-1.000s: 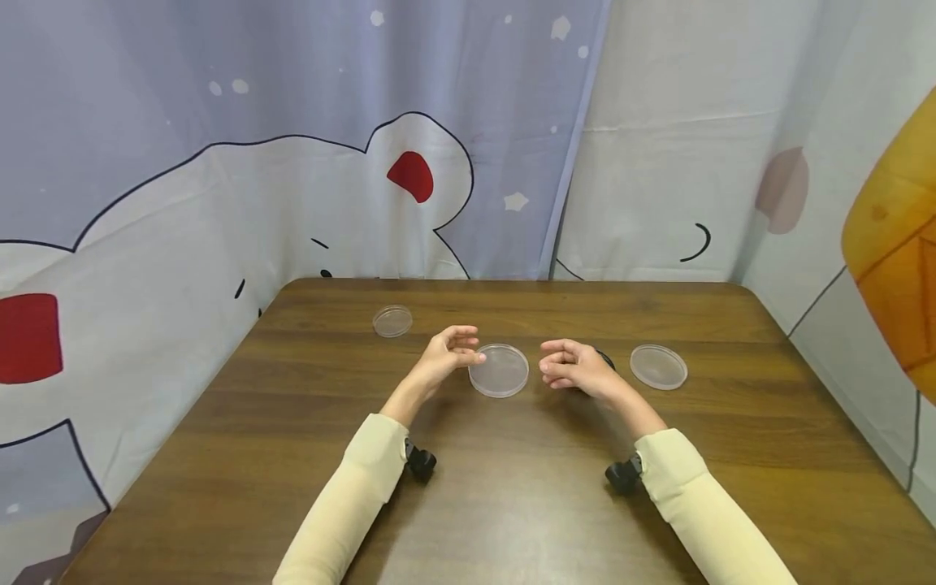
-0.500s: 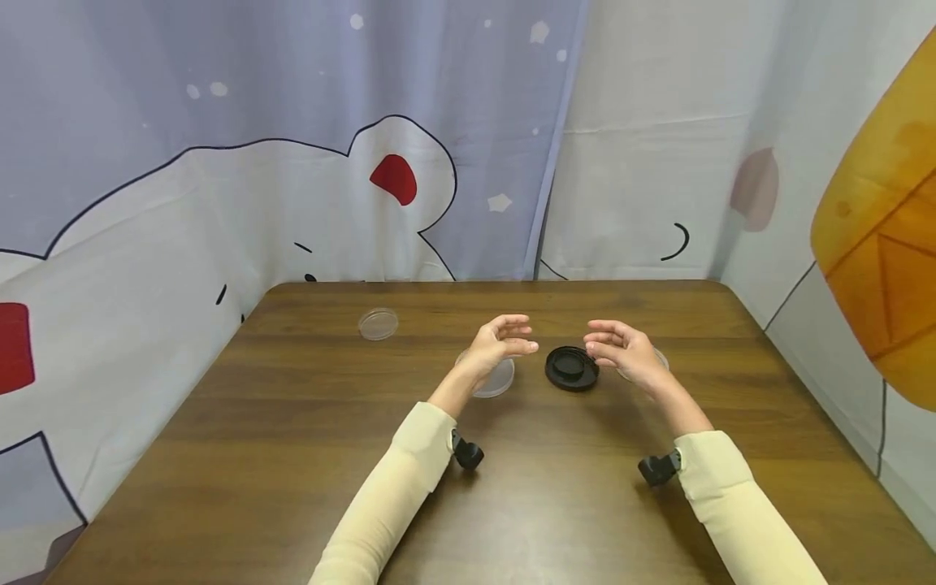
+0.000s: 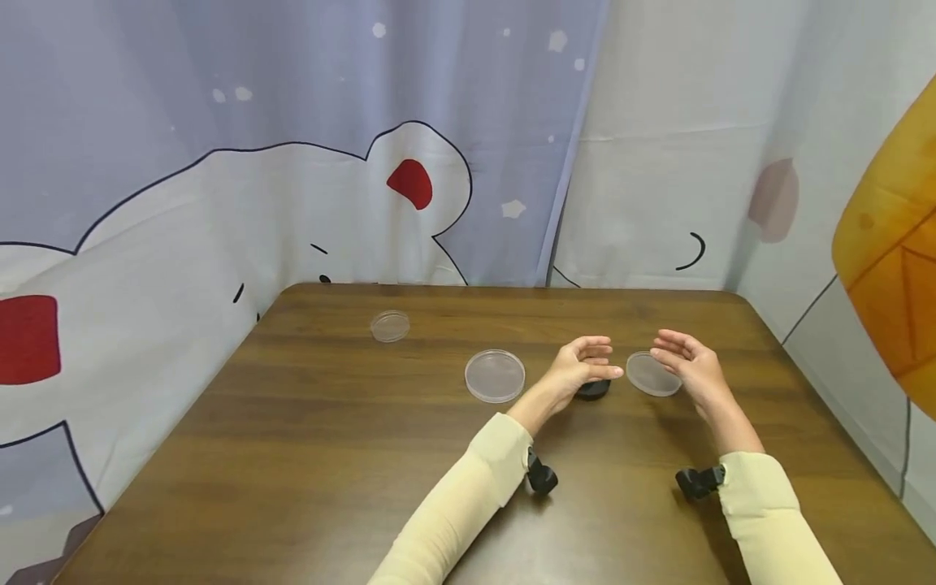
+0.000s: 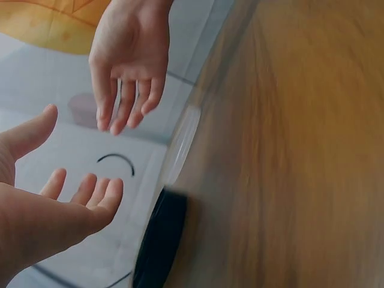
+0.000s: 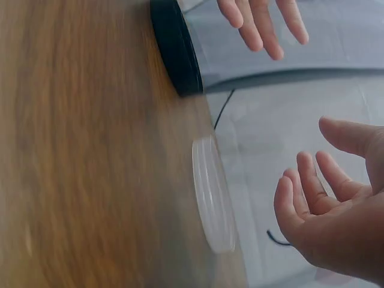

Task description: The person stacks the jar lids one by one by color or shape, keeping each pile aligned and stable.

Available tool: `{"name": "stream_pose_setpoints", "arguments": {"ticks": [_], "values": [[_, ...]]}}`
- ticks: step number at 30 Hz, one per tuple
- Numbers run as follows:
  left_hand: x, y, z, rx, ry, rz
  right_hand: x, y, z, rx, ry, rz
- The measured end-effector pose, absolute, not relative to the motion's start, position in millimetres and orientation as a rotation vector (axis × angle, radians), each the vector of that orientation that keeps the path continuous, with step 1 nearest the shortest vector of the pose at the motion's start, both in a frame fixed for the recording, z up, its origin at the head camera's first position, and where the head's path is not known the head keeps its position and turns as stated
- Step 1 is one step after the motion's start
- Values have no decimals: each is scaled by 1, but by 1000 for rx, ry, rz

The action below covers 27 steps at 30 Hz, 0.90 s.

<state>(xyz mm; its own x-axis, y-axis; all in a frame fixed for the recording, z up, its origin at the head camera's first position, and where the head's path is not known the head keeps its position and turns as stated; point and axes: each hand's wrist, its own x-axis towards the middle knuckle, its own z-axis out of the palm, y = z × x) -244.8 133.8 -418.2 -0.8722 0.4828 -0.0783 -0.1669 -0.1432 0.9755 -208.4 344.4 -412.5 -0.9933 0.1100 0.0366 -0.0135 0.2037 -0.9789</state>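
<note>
My left hand hovers over a black round disc-like object, covering most of it in the head view. Its fingers are spread and relaxed, with nothing between them. To the right, my right hand, also relaxed and holding nothing, overlaps the edge of a clear shallow dish that looks like a petri dish. Both palms face each other in the left wrist view. There the black object and the clear dish show edge-on on the table. The right wrist view shows the dish below my right fingers.
A second clear round dish lies left of my left hand. Farther back on the left is a smaller clear dish. The wooden table ends at a patterned curtain behind and at the sides.
Both hands have moved right, the left from the middle clear dish to above the black object, the right from the black object to the right-hand dish. The dishes stay put.
</note>
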Motion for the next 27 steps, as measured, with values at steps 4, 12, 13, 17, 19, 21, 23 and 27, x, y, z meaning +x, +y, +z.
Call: {"name": "stream_pose_setpoints", "arguments": {"ticks": [4, 12, 13, 17, 19, 21, 23, 27], "values": [[-239, 154, -426, 307, 1714, 2055, -205, 356, -419, -205, -2442, 1800], [-238, 181, -437, 231, 1794, 2033, -207, 370, -429, -402, -2560, 1715], [-238, 183, -438, 231, 1796, 2024, -208, 372, -430, -415, -2563, 1734], [-237, 189, -442, 246, 1803, 1980, -209, 378, -435, -449, -2552, 1875], [-238, 190, -444, 242, 1803, 1974, -210, 379, -438, -456, -2534, 1948], [-238, 191, -445, 235, 1807, 1981, -210, 380, -440, -451, -2531, 1988], [-239, 193, -447, 226, 1808, 1993, -210, 381, -441, -441, -2528, 2013], [-241, 196, -449, 209, 1788, 2018, -209, 382, -442, -411, -2561, 1997]]}}
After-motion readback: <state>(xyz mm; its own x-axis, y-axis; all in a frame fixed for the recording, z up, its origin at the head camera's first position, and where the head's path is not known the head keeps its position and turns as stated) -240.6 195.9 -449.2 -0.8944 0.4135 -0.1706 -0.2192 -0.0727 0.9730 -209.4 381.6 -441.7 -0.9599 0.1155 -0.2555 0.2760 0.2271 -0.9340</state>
